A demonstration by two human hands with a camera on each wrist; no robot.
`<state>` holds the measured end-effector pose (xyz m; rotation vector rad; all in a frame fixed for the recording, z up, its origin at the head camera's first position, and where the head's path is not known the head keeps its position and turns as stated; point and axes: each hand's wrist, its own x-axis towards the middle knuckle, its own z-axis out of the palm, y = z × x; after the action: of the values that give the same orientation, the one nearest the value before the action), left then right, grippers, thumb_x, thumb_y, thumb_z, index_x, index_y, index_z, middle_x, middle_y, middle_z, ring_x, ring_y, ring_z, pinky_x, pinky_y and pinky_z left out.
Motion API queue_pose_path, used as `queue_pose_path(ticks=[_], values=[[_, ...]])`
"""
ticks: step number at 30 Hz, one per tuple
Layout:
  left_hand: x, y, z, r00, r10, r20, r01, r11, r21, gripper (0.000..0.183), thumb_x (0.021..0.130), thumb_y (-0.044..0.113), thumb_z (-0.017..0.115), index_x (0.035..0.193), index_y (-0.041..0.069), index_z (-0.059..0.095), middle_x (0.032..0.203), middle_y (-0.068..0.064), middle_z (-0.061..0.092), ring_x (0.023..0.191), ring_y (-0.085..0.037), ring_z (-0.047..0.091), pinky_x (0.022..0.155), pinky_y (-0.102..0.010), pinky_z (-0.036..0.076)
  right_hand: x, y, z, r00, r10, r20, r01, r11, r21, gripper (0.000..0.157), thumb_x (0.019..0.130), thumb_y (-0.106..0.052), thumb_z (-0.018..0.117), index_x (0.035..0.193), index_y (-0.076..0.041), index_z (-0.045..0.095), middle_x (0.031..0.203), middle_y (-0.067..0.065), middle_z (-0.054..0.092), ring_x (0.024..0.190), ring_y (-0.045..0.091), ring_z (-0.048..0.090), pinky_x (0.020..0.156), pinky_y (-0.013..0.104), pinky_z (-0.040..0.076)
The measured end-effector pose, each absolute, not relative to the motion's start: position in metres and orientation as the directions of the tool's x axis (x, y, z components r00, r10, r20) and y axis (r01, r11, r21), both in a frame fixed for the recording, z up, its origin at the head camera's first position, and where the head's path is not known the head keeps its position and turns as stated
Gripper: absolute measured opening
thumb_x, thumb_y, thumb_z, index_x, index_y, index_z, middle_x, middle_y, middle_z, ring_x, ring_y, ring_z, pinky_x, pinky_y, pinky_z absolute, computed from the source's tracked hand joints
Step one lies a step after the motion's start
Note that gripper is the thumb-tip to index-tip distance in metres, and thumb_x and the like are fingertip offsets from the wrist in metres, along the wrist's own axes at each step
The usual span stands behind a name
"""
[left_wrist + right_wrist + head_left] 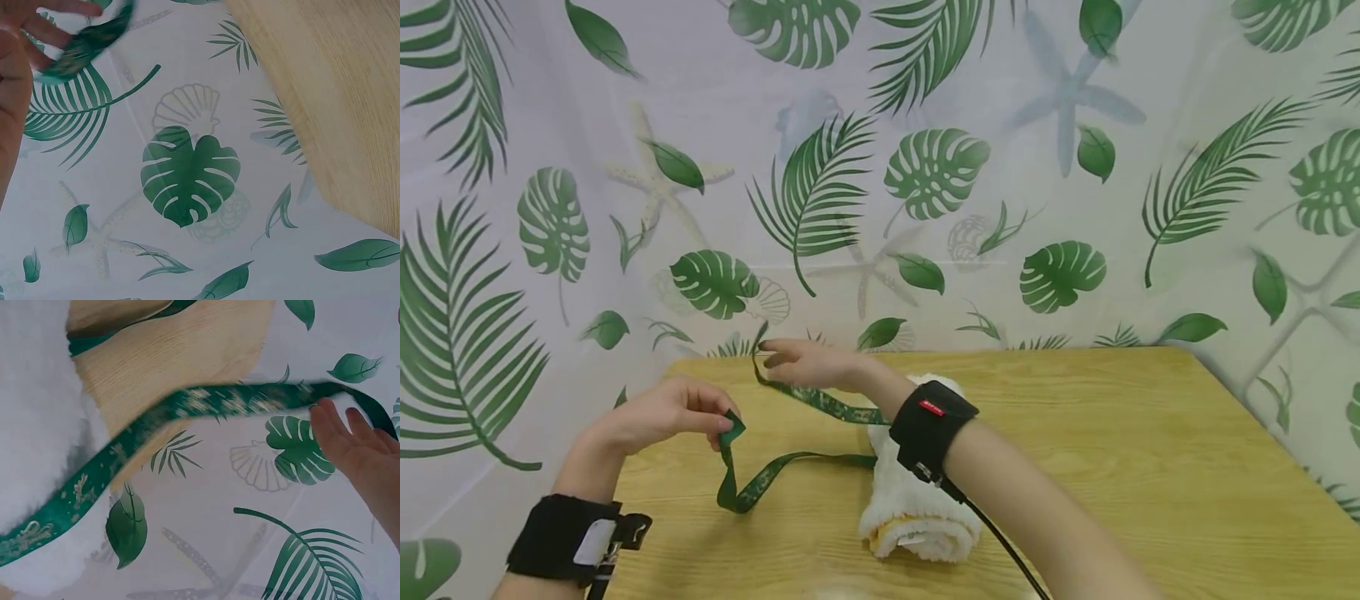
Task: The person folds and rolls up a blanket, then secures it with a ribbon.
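Observation:
A white fluffy towel point(917, 508), rolled up, lies on the table with a little yellow showing at its near end. A green ribbon point(827, 404) with gold print crosses onto the towel; a lower stretch meets the towel's left edge. My left hand point(662, 414) pinches one ribbon end between thumb and fingers, left of the towel. Farther back, my right hand point(816, 364) reaches leftward with extended fingers, its fingertips beside the raised other part of the ribbon. In the right wrist view, the ribbon point(231, 400) runs from the towel to those fingertips point(322, 415).
The wooden table point(1097, 467) ends at a back edge against a leaf-printed cloth point(985, 292). That cloth also hangs along the left and right. Black straps point(934, 421) with cables sit on both wrists.

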<state>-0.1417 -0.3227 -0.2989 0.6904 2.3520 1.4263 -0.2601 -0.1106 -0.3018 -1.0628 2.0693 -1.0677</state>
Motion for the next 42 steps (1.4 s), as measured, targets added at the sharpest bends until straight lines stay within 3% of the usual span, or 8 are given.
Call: queue_pose_path(ticks=[3, 11, 18, 24, 28, 33, 38, 42], values=[[-0.145, -0.318, -0.301, -0.843, 0.537, -0.026, 0.223, 0.393, 0.892, 0.019, 0.093, 0.008, 0.055, 0.095, -0.008, 0.063, 0.080, -0.002, 0.063, 0.072, -0.024, 0.062, 0.076, -0.037, 0.048, -0.264, -0.097, -0.308, -0.486, -0.851, -0.200, -0.412, 0.425, -0.806, 0.051, 0.100, -0.017, 0.039, 0.148, -0.013, 0.021, 0.144, 0.012, 0.035, 0.130, 0.026, 0.036, 0.100, 0.040, 0.034], [-0.159, -0.285, -0.299, -0.910, 0.415, 0.012, 0.171, 0.348, 0.922, 0.018, 0.092, 0.010, 0.057, 0.098, -0.006, 0.061, 0.079, -0.006, 0.065, 0.075, -0.025, 0.064, 0.083, -0.041, 0.047, -0.274, -0.025, -0.315, -0.712, -0.702, 0.004, -0.396, 0.397, -0.828, 0.036, 0.098, -0.012, 0.041, 0.131, 0.000, 0.048, 0.121, 0.016, 0.056, 0.113, 0.029, 0.052, 0.091, 0.040, 0.043], [-0.188, -0.211, -0.270, -0.962, 0.266, 0.067, 0.130, 0.225, 0.966, 0.020, 0.092, 0.003, 0.054, 0.104, -0.012, 0.056, 0.085, -0.011, 0.065, 0.074, -0.019, 0.066, 0.078, -0.036, 0.051, -0.258, 0.070, -0.338, -0.883, -0.457, 0.108, -0.257, 0.276, -0.926, 0.032, 0.099, -0.008, 0.040, 0.122, 0.011, 0.050, 0.109, 0.025, 0.057, 0.103, 0.032, 0.056, 0.088, 0.040, 0.046], [-0.216, -0.130, -0.232, -0.965, 0.241, 0.102, 0.151, 0.196, 0.969, 0.018, 0.092, 0.003, 0.053, 0.105, -0.010, 0.058, 0.085, -0.016, 0.063, 0.066, -0.015, 0.066, 0.071, -0.035, 0.053, -0.247, 0.162, -0.355, -0.930, -0.344, 0.131, -0.176, 0.105, -0.979, 0.024, 0.099, -0.011, 0.043, 0.112, -0.002, 0.061, 0.095, 0.000, 0.066, 0.089, 0.006, 0.061, 0.078, 0.024, 0.050], [-0.230, -0.074, -0.222, -0.947, 0.295, 0.130, 0.201, 0.225, 0.953, 0.018, 0.093, 0.006, 0.054, 0.105, -0.005, 0.061, 0.089, -0.015, 0.065, 0.069, -0.018, 0.067, 0.071, -0.030, 0.053, -0.239, 0.228, -0.353, -0.929, -0.298, 0.218, -0.133, -0.280, -0.951, 0.027, 0.099, -0.007, 0.042, 0.101, -0.011, 0.068, 0.090, -0.001, 0.069, 0.087, 0.010, 0.065, 0.074, 0.023, 0.051], [-0.245, -0.029, -0.233, -0.853, 0.479, 0.209, 0.354, 0.236, 0.905, 0.026, 0.096, 0.012, 0.051, 0.119, 0.001, 0.056, 0.117, -0.010, 0.058, 0.105, -0.013, 0.059, 0.085, -0.021, 0.045, -0.226, 0.282, -0.350, -0.963, -0.198, 0.185, -0.042, -0.565, -0.824, 0.026, 0.097, -0.002, 0.043, 0.101, 0.001, 0.068, 0.089, 0.011, 0.069, 0.085, 0.020, 0.066, 0.074, 0.029, 0.052], [-0.247, -0.022, -0.253, -0.633, 0.772, 0.064, 0.433, 0.284, 0.856, 0.046, 0.099, 0.024, 0.044, 0.143, 0.013, 0.034, 0.143, -0.001, 0.038, 0.121, -0.011, 0.045, 0.093, -0.026, 0.039, -0.215, 0.302, -0.361, -0.984, -0.145, 0.100, 0.010, -0.612, -0.791, 0.028, 0.098, -0.002, 0.041, 0.096, 0.001, 0.069, 0.084, 0.011, 0.069, 0.079, 0.021, 0.066, 0.071, 0.031, 0.053], [-0.243, -0.045, -0.267, -0.684, 0.729, 0.031, 0.424, 0.363, 0.830, 0.036, 0.099, 0.026, 0.044, 0.132, 0.011, 0.050, 0.123, -0.002, 0.056, 0.093, -0.015, 0.060, 0.077, -0.029, 0.049, -0.213, 0.298, -0.371, -0.991, -0.115, 0.074, -0.020, -0.418, -0.908, 0.022, 0.096, -0.006, 0.048, 0.095, -0.008, 0.070, 0.084, 0.004, 0.067, 0.078, 0.014, 0.065, 0.069, 0.025, 0.052]])
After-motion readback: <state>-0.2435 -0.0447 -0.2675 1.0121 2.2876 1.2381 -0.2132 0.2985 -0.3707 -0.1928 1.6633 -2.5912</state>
